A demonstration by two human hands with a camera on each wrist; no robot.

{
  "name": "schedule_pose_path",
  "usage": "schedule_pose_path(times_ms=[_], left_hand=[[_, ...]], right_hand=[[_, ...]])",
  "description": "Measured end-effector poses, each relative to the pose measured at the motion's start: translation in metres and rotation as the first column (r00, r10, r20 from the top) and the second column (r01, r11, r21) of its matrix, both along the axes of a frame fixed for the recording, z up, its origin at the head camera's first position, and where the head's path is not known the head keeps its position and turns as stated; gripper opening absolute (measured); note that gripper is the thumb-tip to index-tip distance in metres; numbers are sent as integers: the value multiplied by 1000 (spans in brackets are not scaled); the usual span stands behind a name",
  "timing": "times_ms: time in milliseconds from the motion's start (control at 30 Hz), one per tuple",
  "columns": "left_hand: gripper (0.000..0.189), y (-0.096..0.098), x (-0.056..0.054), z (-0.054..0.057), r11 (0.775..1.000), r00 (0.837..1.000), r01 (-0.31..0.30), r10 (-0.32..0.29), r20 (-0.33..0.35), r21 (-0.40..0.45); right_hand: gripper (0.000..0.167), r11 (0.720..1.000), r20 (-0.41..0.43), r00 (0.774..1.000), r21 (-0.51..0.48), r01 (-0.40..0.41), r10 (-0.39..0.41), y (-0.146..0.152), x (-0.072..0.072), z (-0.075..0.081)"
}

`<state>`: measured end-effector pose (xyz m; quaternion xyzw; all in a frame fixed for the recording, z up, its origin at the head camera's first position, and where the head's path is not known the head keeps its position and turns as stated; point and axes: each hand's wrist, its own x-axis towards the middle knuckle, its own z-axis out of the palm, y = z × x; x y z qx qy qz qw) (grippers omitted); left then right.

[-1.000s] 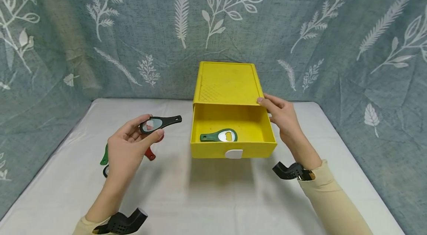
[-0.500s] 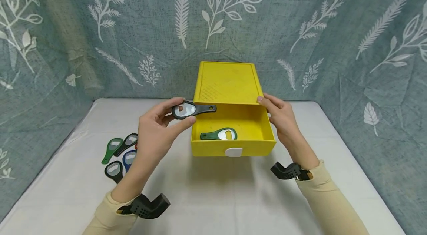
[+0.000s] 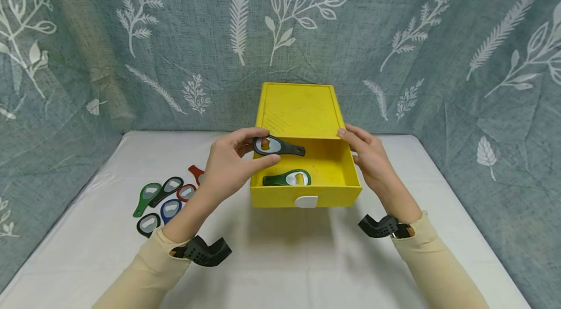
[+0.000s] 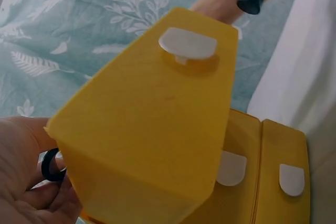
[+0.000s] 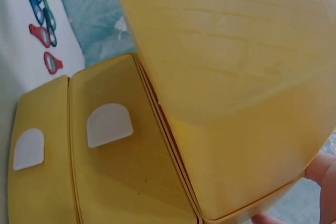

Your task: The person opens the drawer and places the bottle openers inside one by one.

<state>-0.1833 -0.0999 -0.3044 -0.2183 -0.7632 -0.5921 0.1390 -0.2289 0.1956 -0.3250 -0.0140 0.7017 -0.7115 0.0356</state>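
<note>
Over the left part of a pulled-out yellow drawer (image 3: 271, 197), my left hand (image 3: 228, 163) pinches a black bottle opener (image 3: 289, 148) by its round head, its handle pointing right. A green bottle opener (image 3: 275, 180) lies inside the drawer near its front wall. My right hand (image 3: 368, 153) grips the right front edge of the yellow drawer unit (image 3: 302, 111), thumb on top and fingers at the side. In the left wrist view the drawer's wall hides most of the black opener (image 4: 47, 166). Part of the right hand (image 5: 326, 177) shows beside the unit in the right wrist view.
On the white table at left lie several bottle openers: green (image 3: 147, 197), black (image 3: 170, 186), blue (image 3: 170, 210), red (image 3: 186, 193) and another black one (image 3: 148, 223). Two lower drawers with white handles (image 5: 110, 124) are closed. A patterned curtain (image 3: 197, 55) hangs behind.
My left hand has carried the black opener rightward from beside the unit to over the open drawer, uncovering the openers on the table. The right hand has kept its grip.
</note>
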Motion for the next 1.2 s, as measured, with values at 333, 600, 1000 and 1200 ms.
schedule_pose_path(times_ms=[333,600,1000,1200], left_hand=[[48,8,-6,-1,991,1000,5,-6,-11,-132],[38,-1,-2,0,997,995,6,-14,-103,-71],[27,-81,31,-29,980,990,-135,139,17,-144],[31,-140,41,-67,934,966,-116,185,181,-337]], right_hand=[[73,1000,36,999,-15,-16,17,1,-1,-2],[75,999,49,999,-38,-16,17,1,-2,-2],[73,999,36,999,-41,-14,15,2,-2,0],[73,999,46,999,-45,-11,13,3,-2,1]])
